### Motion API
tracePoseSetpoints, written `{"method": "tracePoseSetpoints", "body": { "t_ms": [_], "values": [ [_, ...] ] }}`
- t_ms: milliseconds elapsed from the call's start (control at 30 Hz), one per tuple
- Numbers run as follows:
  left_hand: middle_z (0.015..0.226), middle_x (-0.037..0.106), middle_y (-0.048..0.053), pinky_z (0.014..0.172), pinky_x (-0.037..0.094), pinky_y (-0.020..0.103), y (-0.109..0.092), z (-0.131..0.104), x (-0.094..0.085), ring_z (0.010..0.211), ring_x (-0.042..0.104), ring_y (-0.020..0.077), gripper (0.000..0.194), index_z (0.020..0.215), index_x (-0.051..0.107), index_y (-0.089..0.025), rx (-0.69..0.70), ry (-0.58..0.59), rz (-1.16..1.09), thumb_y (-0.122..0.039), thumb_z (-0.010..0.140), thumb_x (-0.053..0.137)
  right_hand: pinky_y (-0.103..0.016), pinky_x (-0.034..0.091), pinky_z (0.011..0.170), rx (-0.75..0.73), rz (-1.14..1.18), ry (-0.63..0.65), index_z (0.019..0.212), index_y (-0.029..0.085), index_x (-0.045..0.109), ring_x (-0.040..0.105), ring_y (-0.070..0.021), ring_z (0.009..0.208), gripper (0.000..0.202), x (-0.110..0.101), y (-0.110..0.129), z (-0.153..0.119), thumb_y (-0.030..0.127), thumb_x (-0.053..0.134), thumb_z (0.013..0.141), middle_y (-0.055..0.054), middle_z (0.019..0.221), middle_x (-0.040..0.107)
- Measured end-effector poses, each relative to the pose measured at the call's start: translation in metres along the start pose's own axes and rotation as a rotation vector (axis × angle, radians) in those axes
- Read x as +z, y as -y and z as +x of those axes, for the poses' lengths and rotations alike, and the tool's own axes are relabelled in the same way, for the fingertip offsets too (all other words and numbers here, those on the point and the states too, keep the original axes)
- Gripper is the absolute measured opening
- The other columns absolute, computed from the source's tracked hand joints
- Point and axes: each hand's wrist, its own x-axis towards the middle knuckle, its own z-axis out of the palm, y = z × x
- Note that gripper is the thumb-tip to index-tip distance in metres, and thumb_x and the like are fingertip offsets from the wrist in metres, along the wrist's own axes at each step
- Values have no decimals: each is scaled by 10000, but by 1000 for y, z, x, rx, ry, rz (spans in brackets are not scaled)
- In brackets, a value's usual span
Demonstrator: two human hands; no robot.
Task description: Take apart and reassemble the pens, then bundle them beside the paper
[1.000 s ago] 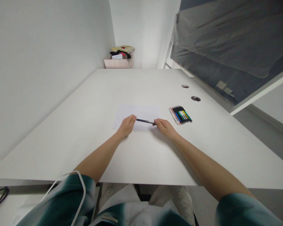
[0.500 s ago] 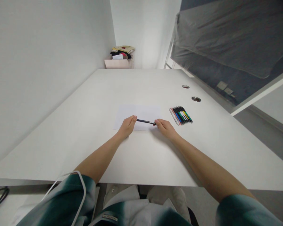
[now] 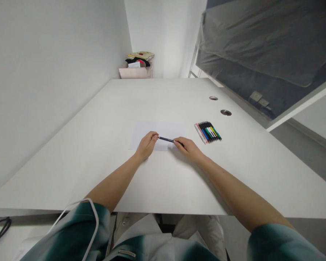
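Note:
A slim black pen (image 3: 166,139) spans the gap between my two hands, held above a white sheet of paper (image 3: 163,127). My left hand (image 3: 147,145) pinches its left end between thumb and fingers. Near the other end, my right hand (image 3: 187,145) grips the shaft, and the pen's tail shows past the fingers. Whether the pen has a cap on is too small to tell. To the right of the paper, several coloured pens (image 3: 208,132) lie side by side in a neat row.
The long white table (image 3: 97,159) runs away from me, with two round metal-rimmed holes (image 3: 226,112) near its right edge. A pinkish box (image 3: 133,73) with things piled in it stands beyond the far end. A white cable (image 3: 96,221) crosses my left sleeve.
My right hand has shifted slightly left along the pen, so less of it shows between my hands. The left hand stays in nearly the same place.

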Motion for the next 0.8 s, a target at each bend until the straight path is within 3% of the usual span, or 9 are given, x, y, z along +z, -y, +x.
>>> {"method": "tracePoseSetpoints", "body": {
  "t_ms": [67,267,633,800],
  "values": [
    [929,624,39,774,421,292,0,-1,1,843,548,174,216,998,582,-202,9,15,-16,-328,915,427,-331,453,779,4,-13,-11,1032,192,682,622,-224,848,344,0,-3,0,380,407,946,-102,932,699],
    [905,608,34,819,423,308,-1,-1,2,844,531,175,169,979,581,-194,10,27,60,-254,898,445,-333,444,751,-29,-46,-32,1011,194,679,599,-221,804,327,-1,-5,0,375,416,942,-95,872,664],
    [849,581,37,775,407,308,-2,-2,0,802,522,175,186,853,566,-191,93,45,120,-275,922,416,-358,448,809,-36,-151,-58,993,208,652,607,-243,877,219,-4,-4,0,287,504,853,-101,946,684],
    [813,566,48,760,409,318,-1,0,2,788,524,184,271,781,558,-197,150,39,172,-312,950,380,-334,457,744,-11,-145,-64,981,209,636,610,-216,786,204,-2,-4,0,257,502,834,-82,901,687]
  ]
}}
